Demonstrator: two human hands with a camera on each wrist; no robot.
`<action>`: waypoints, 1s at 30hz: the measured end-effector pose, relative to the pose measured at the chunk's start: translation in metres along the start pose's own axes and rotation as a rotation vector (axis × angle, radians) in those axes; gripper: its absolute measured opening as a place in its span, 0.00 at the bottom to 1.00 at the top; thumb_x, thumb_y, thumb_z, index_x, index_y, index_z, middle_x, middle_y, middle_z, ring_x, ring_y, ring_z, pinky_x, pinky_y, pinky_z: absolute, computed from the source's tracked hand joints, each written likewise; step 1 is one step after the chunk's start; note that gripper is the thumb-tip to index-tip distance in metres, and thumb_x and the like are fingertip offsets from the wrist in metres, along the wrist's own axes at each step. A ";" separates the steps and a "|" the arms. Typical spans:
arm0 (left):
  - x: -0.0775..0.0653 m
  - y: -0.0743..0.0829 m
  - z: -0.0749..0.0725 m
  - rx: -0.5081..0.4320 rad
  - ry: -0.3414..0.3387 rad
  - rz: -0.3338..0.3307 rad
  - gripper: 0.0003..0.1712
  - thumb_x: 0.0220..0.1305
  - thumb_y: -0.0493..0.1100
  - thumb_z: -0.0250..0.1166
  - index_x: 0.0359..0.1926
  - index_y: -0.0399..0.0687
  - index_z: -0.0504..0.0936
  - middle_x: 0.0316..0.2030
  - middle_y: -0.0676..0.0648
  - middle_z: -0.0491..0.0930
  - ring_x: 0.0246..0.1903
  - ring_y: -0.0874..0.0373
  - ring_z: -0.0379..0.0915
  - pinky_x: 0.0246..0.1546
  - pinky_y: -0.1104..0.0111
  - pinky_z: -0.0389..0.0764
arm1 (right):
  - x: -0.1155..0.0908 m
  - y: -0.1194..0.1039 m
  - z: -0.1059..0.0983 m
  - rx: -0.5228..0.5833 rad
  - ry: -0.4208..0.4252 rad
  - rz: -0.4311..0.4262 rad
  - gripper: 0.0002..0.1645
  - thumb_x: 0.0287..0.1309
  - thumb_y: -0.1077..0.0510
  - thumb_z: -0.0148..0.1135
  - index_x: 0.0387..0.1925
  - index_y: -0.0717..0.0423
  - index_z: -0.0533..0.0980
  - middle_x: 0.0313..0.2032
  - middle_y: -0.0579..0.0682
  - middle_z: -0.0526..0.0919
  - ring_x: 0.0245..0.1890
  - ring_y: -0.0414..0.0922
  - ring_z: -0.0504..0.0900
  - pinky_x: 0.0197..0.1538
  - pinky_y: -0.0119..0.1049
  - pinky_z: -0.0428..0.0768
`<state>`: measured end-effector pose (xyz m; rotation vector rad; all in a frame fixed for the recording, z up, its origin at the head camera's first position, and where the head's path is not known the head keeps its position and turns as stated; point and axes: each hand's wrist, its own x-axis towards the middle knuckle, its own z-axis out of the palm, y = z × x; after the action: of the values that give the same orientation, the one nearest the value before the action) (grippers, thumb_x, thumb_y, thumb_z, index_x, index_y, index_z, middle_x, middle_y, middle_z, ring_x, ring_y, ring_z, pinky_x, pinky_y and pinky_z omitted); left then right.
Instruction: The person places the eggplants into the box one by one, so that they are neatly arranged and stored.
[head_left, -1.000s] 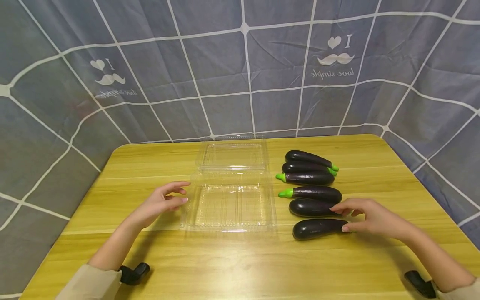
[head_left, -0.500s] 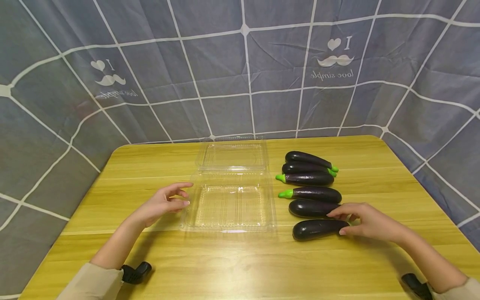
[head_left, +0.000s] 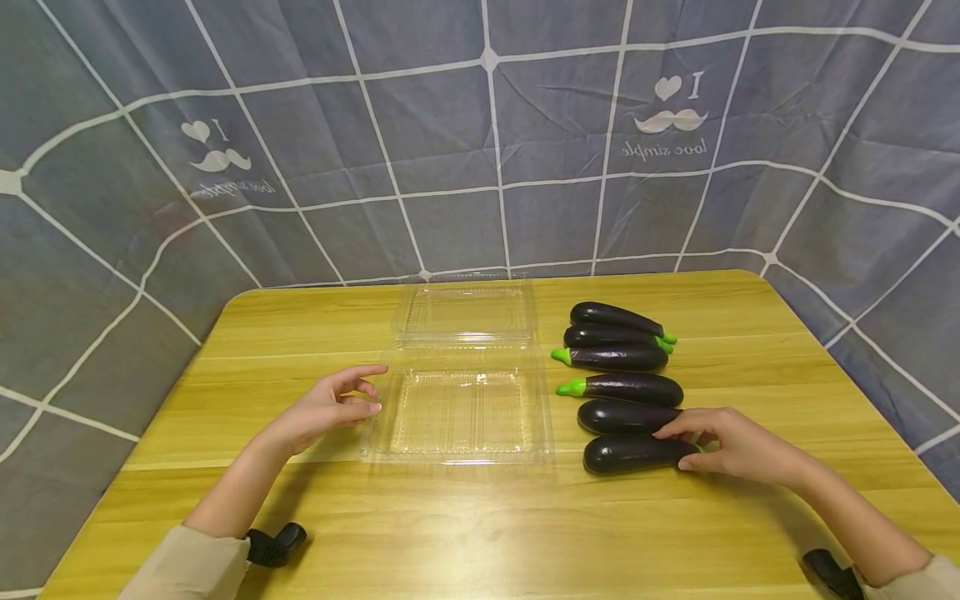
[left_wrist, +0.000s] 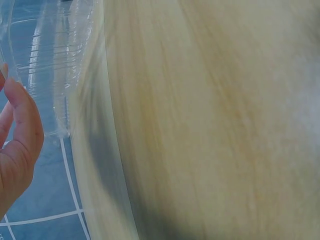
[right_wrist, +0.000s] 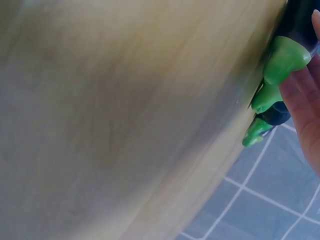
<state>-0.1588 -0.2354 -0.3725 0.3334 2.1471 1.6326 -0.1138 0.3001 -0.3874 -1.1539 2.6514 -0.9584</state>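
My right hand (head_left: pixel 738 446) pinches the nearest eggplant (head_left: pixel 630 455) by its right end, thumb on the near side and fingers on the far side; the head view hides its stem. In the right wrist view a green stem (right_wrist: pixel 286 60) shows beside that hand. Directly behind lies another eggplant (head_left: pixel 622 416). To the left sits a clear plastic clamshell box (head_left: pixel 551 433) with its lid (head_left: pixel 468 310) folded back. My left hand (head_left: pixel 326 407) hovers at the box's left rim, fingers loosely bent and holding nothing; whether the fingertips touch the rim, I cannot tell.
Several more eggplants lie in a row toward the back, such as the one with its stem pointing left (head_left: pixel 633 389) and the farthest one (head_left: pixel 615 317). Behind the wooden table (head_left: pixel 450 533) hangs a grey checked cloth (head_left: pixel 435 225).
My right hand has moved slightly left onto the nearest eggplant and taken hold of it. That eggplant has shifted a little away from me, toward the one behind. My left hand has edged right.
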 end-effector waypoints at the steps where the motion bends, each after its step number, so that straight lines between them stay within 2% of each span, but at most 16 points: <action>1: 0.000 0.000 0.000 -0.001 -0.001 0.000 0.37 0.60 0.35 0.62 0.67 0.33 0.57 0.43 0.41 0.67 0.37 0.57 0.72 0.38 0.67 0.77 | 0.000 0.000 0.000 0.004 -0.001 0.001 0.20 0.50 0.58 0.69 0.47 0.49 0.79 0.42 0.42 0.81 0.41 0.33 0.76 0.34 0.31 0.78; 14: -0.002 0.002 0.000 -0.010 -0.006 -0.010 0.38 0.60 0.36 0.62 0.68 0.33 0.55 0.42 0.42 0.67 0.39 0.57 0.71 0.39 0.67 0.77 | 0.004 -0.003 0.001 0.050 -0.008 0.005 0.19 0.51 0.60 0.68 0.47 0.51 0.79 0.41 0.44 0.80 0.39 0.34 0.75 0.34 0.31 0.77; 20: -0.003 0.001 0.000 -0.021 -0.005 -0.009 0.38 0.61 0.35 0.62 0.68 0.34 0.56 0.42 0.42 0.67 0.39 0.54 0.72 0.38 0.67 0.77 | 0.011 -0.006 -0.005 0.054 0.013 -0.025 0.20 0.49 0.62 0.69 0.47 0.51 0.79 0.41 0.43 0.80 0.38 0.35 0.75 0.34 0.30 0.77; 30: -0.001 -0.001 0.000 -0.045 -0.012 -0.015 0.38 0.61 0.35 0.62 0.68 0.35 0.55 0.42 0.42 0.65 0.40 0.57 0.71 0.41 0.68 0.77 | 0.020 -0.013 -0.017 0.065 0.000 -0.031 0.22 0.50 0.62 0.68 0.49 0.52 0.78 0.41 0.42 0.79 0.38 0.35 0.75 0.34 0.31 0.78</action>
<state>-0.1576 -0.2364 -0.3730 0.3124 2.0961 1.6636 -0.1247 0.2880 -0.3632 -1.1837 2.5894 -1.0418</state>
